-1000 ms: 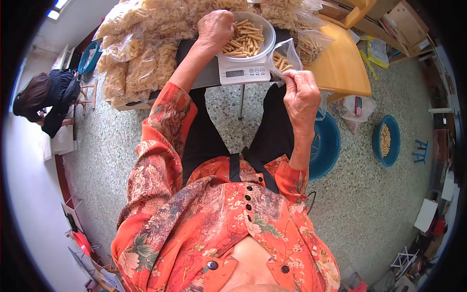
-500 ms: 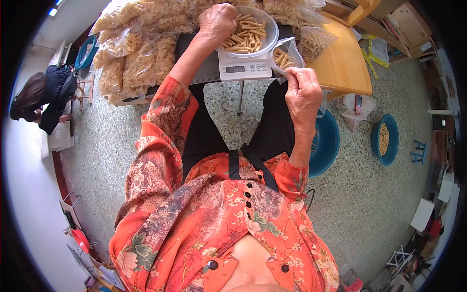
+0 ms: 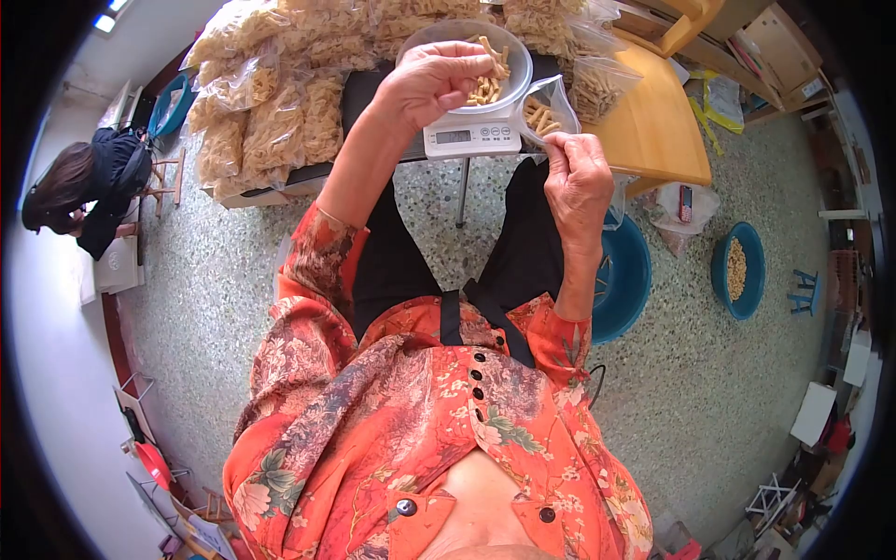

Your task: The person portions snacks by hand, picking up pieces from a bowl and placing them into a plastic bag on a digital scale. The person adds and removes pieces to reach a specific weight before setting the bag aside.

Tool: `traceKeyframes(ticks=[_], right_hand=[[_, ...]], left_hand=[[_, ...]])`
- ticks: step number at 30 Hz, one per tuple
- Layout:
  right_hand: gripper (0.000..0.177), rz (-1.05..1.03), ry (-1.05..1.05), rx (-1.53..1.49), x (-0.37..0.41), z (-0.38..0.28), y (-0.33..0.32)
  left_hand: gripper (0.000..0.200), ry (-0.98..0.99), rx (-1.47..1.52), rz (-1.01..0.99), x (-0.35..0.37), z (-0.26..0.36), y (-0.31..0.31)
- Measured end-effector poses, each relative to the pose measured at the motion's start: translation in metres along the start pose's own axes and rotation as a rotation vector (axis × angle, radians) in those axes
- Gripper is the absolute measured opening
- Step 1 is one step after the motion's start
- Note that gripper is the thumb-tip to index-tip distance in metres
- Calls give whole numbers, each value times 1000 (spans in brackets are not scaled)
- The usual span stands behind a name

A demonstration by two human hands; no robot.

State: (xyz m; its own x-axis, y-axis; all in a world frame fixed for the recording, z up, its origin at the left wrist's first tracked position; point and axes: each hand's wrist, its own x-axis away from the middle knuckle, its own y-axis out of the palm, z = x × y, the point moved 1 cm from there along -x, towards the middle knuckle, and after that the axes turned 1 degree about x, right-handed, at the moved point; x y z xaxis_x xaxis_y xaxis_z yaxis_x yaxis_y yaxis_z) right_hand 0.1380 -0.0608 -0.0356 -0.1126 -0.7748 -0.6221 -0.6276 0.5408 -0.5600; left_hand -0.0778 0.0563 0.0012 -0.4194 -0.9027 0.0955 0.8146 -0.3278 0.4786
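Note:
My left hand is closed in a pinch over the clear plastic bowl, with short tan snack sticks at its fingertips. More snack sticks lie in the bowl, partly covered by the hand. The bowl rests on a white digital scale, whose display is lit but too small to read surely. On the right, my right hand pinches the edge of a clear plastic bag, which has some of the same sticks inside and leans beside the bowl.
Filled clear bags are piled behind and left of the scale. A wooden chair stands at right. Blue basins sit on the floor, and a phone lies on a bag. Another person bends over at far left.
My left hand has moved right and toward me, from the bowl's left rim to across its middle, and its fingertips now show. My right hand keeps its grip on the bag, almost unmoved.

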Motion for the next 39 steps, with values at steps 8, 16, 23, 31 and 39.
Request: traceKeyframes(ticks=[8,16,23,31,39], right_hand=[[6,-1,-9,-15,2,-2,-1],[5,-4,-8,-18,1,0,-3],[5,19,-19,-23,2,5,-1],[6,20,-8,0,1,2,-3],[6,13,-18,-3,-1,0,-3]], left_hand=[[16,-12,35,-21,17,-20,34],[13,580,-889,174,21,-47,78],[8,755,-1065,183,26,-44,75],[11,606,-1504,188,5,11,-2],[11,252,-1848,51,1,17,2]])
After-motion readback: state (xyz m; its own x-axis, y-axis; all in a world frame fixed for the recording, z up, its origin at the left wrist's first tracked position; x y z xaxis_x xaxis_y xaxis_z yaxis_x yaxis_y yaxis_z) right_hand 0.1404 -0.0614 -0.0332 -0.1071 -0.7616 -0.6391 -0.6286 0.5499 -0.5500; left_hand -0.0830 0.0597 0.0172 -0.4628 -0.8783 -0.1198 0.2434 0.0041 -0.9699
